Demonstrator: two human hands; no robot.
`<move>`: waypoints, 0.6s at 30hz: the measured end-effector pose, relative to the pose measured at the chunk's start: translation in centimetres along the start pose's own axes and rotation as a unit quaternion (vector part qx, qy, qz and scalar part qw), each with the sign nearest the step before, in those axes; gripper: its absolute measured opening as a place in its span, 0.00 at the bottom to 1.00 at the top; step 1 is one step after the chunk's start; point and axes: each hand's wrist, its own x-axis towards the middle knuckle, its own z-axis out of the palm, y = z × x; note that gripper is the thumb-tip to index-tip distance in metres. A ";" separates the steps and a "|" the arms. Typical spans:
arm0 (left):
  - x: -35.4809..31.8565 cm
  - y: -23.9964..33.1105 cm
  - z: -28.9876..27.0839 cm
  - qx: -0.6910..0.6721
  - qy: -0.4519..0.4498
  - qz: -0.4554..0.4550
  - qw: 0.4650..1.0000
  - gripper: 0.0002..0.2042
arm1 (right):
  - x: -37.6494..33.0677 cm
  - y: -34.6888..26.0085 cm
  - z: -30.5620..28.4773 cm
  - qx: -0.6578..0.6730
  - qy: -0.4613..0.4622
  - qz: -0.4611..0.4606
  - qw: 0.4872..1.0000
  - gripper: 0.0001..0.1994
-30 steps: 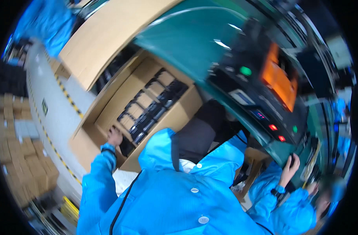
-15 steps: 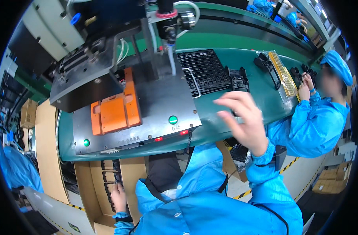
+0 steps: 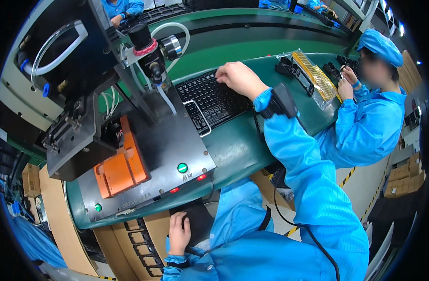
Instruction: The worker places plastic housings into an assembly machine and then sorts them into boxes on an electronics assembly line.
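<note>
My right hand (image 3: 241, 79) reaches over a black gridded tray (image 3: 210, 100) on the green bench, its fingers bent together at the tray's far part. Whether a small piece sits between those fingertips is hidden. A black device (image 3: 282, 100) is strapped round that wrist. My left hand (image 3: 179, 233) lies over my lap, holding nothing, fingers loosely stretched and apart. Beside it, a cardboard box (image 3: 109, 243) below the bench edge holds a row of black plastic frames (image 3: 142, 246). Left of the tray stands a press machine with an orange fixture (image 3: 123, 168) on its metal base (image 3: 165, 145).
Green buttons (image 3: 182, 167) sit on the base's front, and a metal handle (image 3: 203, 119) juts from its right side. Black parts (image 3: 294, 75) and a bagged yellow strip sheet (image 3: 317, 79) lie farther right. A co-worker (image 3: 369, 112) in blue works at the bench's right end.
My right hand has moved left and away from me, down to the black tray. My left hand has come out of the cardboard box to my lap. The view has shifted.
</note>
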 end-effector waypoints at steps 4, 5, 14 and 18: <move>0.3 0.3 1.0 -0.012 -0.006 0.007 1.000 0.10 | 2.7 2.0 1.6 0.006 -0.030 -0.036 0.999 0.06; 0.5 0.2 1.1 -0.012 -0.005 0.009 1.000 0.10 | 3.0 2.4 1.9 -0.003 -0.044 -0.043 0.998 0.06; 0.7 -0.4 1.1 -0.007 -0.002 -0.023 1.000 0.09 | 4.2 2.4 1.5 0.012 -0.092 -0.022 0.995 0.06; 0.6 -0.5 1.3 -0.012 -0.013 -0.042 0.999 0.09 | 4.9 3.1 1.1 0.073 -0.137 0.012 0.988 0.06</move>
